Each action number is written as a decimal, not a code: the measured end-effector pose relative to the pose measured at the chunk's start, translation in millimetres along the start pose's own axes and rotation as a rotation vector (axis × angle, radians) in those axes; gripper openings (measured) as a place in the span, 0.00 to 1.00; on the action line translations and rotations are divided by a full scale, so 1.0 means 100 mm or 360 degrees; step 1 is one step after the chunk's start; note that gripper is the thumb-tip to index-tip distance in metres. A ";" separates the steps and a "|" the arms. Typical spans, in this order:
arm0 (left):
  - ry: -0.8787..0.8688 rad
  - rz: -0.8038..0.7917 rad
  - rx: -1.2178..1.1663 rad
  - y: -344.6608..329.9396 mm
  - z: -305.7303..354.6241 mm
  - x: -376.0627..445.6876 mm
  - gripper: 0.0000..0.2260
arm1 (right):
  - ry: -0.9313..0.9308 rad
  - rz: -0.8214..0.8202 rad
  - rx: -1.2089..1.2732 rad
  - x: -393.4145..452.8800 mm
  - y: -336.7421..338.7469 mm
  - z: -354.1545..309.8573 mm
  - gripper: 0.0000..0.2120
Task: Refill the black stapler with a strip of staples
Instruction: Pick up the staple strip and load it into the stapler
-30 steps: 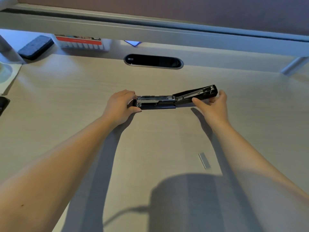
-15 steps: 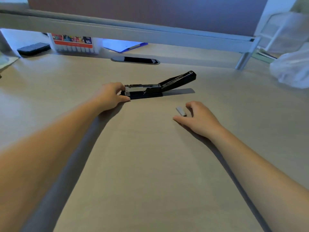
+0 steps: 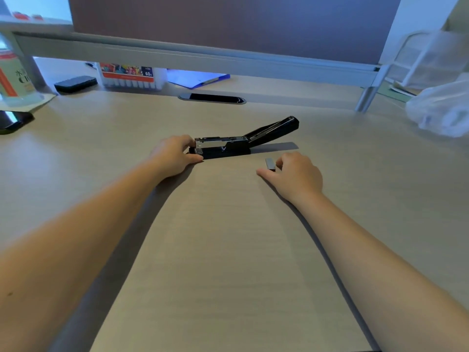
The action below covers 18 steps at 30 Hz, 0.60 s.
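Note:
The black stapler (image 3: 228, 148) lies on the desk in the middle of the view. Its lid is swung open, up and to the right, and the metal staple channel is bare. My left hand (image 3: 175, 154) grips the stapler's front end at the left and holds it down. A short grey staple strip (image 3: 270, 163) rests on the desk just in front of the stapler's hinge. My right hand (image 3: 294, 174) sits on the desk with thumb and forefinger closed around the strip.
At the back, under a shelf rail, are a cable slot (image 3: 212, 98), a marker box (image 3: 128, 76), a blue folder (image 3: 198, 77) and a dark case (image 3: 75, 83). A white plastic bag (image 3: 441, 110) lies at the right, a dark object (image 3: 10, 120) at the left edge.
My right hand left the stapler's open lid and came down to the staple strip, where its fingers closed on it. The camera view tilted up. My left hand stayed on the stapler.

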<state>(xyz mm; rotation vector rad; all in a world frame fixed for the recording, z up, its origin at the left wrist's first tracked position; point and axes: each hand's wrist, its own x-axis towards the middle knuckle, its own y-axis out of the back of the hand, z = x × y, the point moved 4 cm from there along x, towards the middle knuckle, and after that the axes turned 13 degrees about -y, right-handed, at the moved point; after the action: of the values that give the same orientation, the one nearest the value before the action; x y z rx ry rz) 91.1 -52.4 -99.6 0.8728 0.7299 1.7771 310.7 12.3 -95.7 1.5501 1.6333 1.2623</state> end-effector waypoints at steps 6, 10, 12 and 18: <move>-0.0010 -0.0019 0.0040 0.03 0.01 0.00 0.13 | 0.0089 -0.0030 0.0183 0.03 -0.01 -0.02 0.11; -0.0031 -0.0119 0.0153 0.07 0.09 -0.08 0.14 | 0.0189 -0.0252 0.0584 -0.10 0.11 -0.08 0.08; -0.0065 -0.0159 0.0196 0.09 0.11 -0.17 0.14 | 0.0250 -0.0269 0.0697 -0.19 0.20 -0.17 0.07; -0.0138 -0.0189 0.0111 0.14 0.17 -0.55 0.14 | 0.0565 -0.0249 0.0559 -0.46 0.32 -0.57 0.10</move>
<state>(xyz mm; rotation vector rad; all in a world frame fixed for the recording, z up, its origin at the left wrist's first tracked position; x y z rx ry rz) 112.3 -107.3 -91.4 0.9280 0.7753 1.6073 283.0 -49.5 -53.8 1.4101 2.2576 1.2683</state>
